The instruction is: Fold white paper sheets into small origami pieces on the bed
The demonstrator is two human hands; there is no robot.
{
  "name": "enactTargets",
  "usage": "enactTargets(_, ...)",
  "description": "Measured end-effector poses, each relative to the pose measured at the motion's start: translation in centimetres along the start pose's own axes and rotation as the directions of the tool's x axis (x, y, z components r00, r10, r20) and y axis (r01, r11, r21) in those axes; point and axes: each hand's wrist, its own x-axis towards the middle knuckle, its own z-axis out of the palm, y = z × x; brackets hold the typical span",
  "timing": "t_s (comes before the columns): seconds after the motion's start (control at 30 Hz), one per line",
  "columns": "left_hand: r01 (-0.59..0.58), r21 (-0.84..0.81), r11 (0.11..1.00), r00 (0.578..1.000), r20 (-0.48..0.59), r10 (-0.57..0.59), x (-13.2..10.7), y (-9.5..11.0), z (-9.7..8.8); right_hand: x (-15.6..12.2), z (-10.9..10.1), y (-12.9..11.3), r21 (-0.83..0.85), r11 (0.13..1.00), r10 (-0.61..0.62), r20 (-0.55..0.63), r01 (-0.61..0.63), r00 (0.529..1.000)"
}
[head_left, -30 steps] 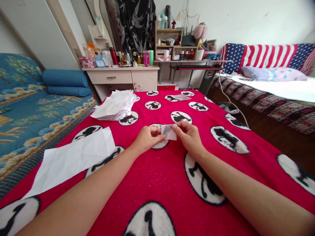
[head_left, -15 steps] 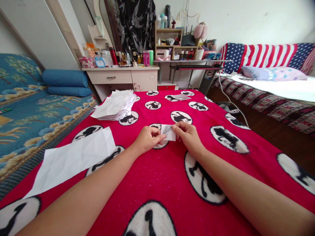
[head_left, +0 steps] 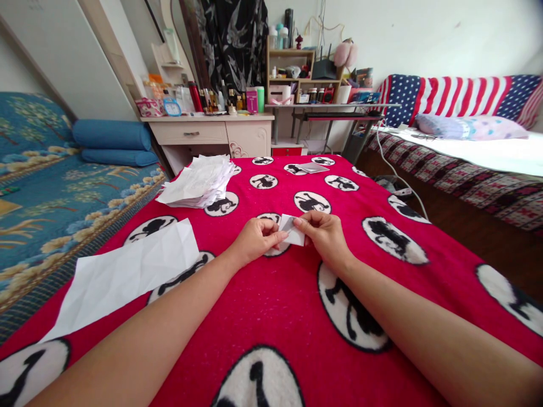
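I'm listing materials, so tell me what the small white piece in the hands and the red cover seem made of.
Small white piece: probably paper, matte, from its thin, crisp edges. Red cover: likely fleece or plush, napped; its printed pattern looks fuzzy-edged. Fibre unclear.

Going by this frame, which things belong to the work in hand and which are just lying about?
In the work:
small folded paper, pinched by left hand and right hand
loose sheet and paper stack, untouched but probably related

Lying about:
clock
red bottle
pillow
blue bolsters
flat grey piece on the blanket, role unclear
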Motion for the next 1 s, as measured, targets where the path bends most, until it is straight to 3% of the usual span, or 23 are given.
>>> enactTargets(0.17, 0.038, -0.129, 0.991, 0.999, 0.033, -0.034, 0.09, -0.15, 0.17, -0.08, 0.01, 0.03, 0.068, 0.998, -0.002, 0.017, 0.0, 1.0)
enactTargets(0.3, 0.041, -0.085, 0.996, 0.999, 0.005, -0.041, 0.15, -0.5, 0.06, -0.15, 0.19, 0.08, 0.048, 0.999, 0.009, 0.054, -0.012, 0.998)
enactTargets(0.57, -0.134, 0.095, 0.986, 0.981, -0.127, 0.145, 0.19, -0.79, -0.46, -0.53, 0.52, 0.12, 0.038, 0.996, -0.083, 0.179, 0.078, 0.98)
enactTargets(0.7, -0.099, -0.061, 0.993, 0.983, -0.159, 0.088, 0.17, -0.78, -0.35, -0.58, 0.62, -0.03, 0.078, 0.995, -0.082, 0.226, 0.066, 0.971)
enactTargets(0.8, -0.039, -0.175, 0.984, 0.992, -0.124, 0.017, 0.2, -0.66, -0.26, -0.64, 0.63, -0.29, 0.08, 0.995, -0.074, 0.23, 0.057, 0.97)
enactTargets(1.0, -0.025, -0.186, 0.982, 0.996, -0.085, 0.01, 0.32, -0.85, -0.21, -0.82, 0.49, -0.42, 0.045, 0.995, -0.101, 0.209, 0.093, 0.973)
